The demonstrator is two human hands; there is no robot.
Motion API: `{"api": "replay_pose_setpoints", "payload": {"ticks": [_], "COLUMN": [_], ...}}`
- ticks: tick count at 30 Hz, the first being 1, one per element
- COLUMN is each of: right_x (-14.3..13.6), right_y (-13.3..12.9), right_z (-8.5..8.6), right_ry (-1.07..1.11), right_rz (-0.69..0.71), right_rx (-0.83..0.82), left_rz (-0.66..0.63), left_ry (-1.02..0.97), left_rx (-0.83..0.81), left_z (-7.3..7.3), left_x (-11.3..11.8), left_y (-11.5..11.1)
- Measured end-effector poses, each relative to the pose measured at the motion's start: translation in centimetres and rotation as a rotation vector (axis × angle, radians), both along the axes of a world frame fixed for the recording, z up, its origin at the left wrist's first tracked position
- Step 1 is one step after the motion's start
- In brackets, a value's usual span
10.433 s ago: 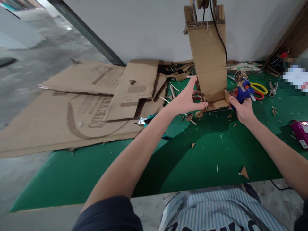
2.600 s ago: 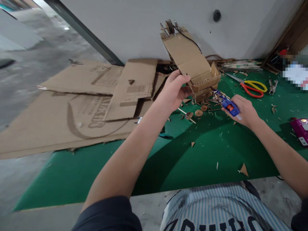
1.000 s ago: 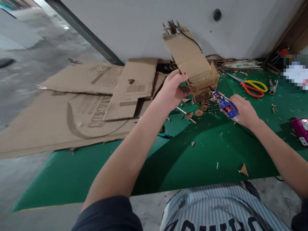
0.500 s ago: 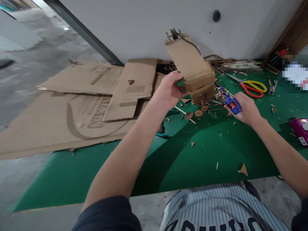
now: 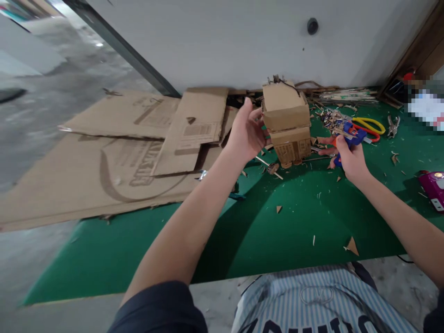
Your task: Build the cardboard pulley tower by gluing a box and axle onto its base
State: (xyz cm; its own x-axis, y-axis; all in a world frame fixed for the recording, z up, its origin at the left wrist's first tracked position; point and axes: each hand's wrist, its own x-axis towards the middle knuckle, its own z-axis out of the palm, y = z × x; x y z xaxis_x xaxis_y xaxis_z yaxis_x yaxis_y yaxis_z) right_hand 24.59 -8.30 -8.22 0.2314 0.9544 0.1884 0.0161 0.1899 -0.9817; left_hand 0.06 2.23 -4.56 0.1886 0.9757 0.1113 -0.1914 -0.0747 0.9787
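Note:
A boxy cardboard model (image 5: pixel 289 118) stands on the green tabletop, with wires and small metal parts at its top back. My left hand (image 5: pixel 249 132) is at the model's left side, thumb raised and fingers apart. Its fingertips are beside the cardboard; whether they still touch it I cannot tell. In my right hand (image 5: pixel 352 162) is a blue hot glue gun (image 5: pixel 351 132), right of the model, with scraps and strands clinging around its front end. A wooden stick with a small cardboard wheel (image 5: pixel 273 168) lies just in front of the model.
Flat cardboard sheets (image 5: pixel 138 157) cover the table's left part. Scissors with red and yellow handles (image 5: pixel 368 125), small pliers (image 5: pixel 393 126) and a purple device (image 5: pixel 434 189) lie at the right. Wooden sticks (image 5: pixel 347 95) line the white wall. Cardboard scraps (image 5: pixel 352 246) are scattered about.
The cardboard model has come down from a tilted position to stand upright on the table. My left thumb has come off it. The glue gun has moved slightly right and turned in my right hand.

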Motion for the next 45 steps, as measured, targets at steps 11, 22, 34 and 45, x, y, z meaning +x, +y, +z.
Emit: {"api": "replay_pose_setpoints", "payload": {"ticks": [11,22,34,45], "right_x": [-0.1,0.2,-0.6,-0.1], "right_y": [0.1,-0.2,-1.0,-1.5], "right_z": [0.0,0.9,1.5,2.2], "right_ry": [0.096,0.176,0.177,0.189], "right_rz": [-0.054,-0.040,0.106,0.063], "right_rx": [-0.024,-0.062,0.002,0.080], "left_rz": [-0.356,0.165,0.397,0.293], "left_ry": [0.111,-0.017,-0.009,-0.033], "left_rx": [0.091,0.276,0.331,0.299], "left_z": [-2.1,-3.3,-2.8,-3.0], "left_x": [-0.3,0.3,0.9,1.2], "left_y": [0.0,0.9,1.0,0.4]}}
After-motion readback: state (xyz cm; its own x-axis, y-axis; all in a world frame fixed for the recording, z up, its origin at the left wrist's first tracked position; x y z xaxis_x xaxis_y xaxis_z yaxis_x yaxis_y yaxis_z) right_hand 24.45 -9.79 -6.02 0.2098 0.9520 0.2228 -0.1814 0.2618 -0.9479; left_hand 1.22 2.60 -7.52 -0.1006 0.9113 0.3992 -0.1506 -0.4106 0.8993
